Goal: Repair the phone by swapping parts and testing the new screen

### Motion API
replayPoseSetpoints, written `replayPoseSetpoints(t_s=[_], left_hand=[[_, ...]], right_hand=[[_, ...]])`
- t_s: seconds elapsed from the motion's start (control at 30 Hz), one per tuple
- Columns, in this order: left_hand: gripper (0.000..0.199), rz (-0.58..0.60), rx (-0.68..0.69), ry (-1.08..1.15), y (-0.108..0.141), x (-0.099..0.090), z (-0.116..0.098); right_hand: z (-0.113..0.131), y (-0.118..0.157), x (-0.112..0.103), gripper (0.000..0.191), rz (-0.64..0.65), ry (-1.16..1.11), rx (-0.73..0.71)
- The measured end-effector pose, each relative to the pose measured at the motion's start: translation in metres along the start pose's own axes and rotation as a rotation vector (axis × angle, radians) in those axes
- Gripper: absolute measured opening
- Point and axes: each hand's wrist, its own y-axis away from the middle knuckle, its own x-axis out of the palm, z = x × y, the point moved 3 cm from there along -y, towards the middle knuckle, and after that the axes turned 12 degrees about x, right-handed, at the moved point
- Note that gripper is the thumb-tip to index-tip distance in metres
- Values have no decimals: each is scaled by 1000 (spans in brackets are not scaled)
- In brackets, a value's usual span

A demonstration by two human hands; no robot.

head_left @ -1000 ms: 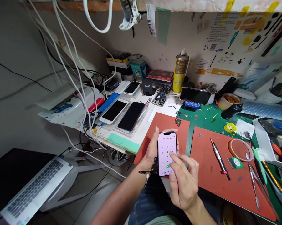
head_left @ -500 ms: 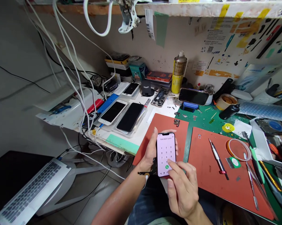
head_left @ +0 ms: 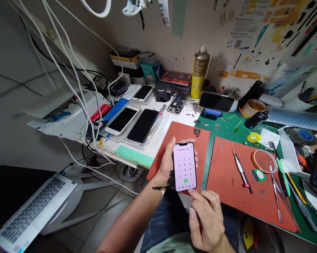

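A lit smartphone [head_left: 185,165] rests in my left hand [head_left: 165,162], thumb along its left edge and fingertips curled round the right. Its screen shows a dial pad with a typed number and a green call button. Loose dark circuit parts with a flex cable [head_left: 170,183] stick out at the phone's lower left, over my wrist, with a white cable plug below them. My right hand [head_left: 208,218] is at the phone's lower edge, forefinger stretched to the bottom of the screen. Its other fingers are bent and apart, with nothing visible in them.
Phones lie on the white bench at left, including a black-screened phone [head_left: 143,125] and an opened phone [head_left: 178,102]. A spray can [head_left: 200,72] stands behind. On the right orange mat [head_left: 219,182] lie a screwdriver [head_left: 241,170], a tape roll [head_left: 264,161] and tweezers. A laptop [head_left: 33,211] sits lower left.
My right forefinger has moved from the keypad's lower rows down to the bottom edge of the screen. The view has tilted down slightly; my left hand still holds the phone.
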Motion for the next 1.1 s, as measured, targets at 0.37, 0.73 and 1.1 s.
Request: replayPoseSetpoints(t_s=[0.37, 0.73, 1.1], left_hand=[[65, -13, -11, 2, 2, 0, 0], [62, 0, -9, 46, 1, 4, -2], [68, -21, -56, 54, 3, -2, -1]], right_hand=[[-1, -6, 11, 30, 51, 57, -12], [1, -1, -2, 15, -84, 23, -10], [-3, -5, -6, 16, -73, 21, 15]])
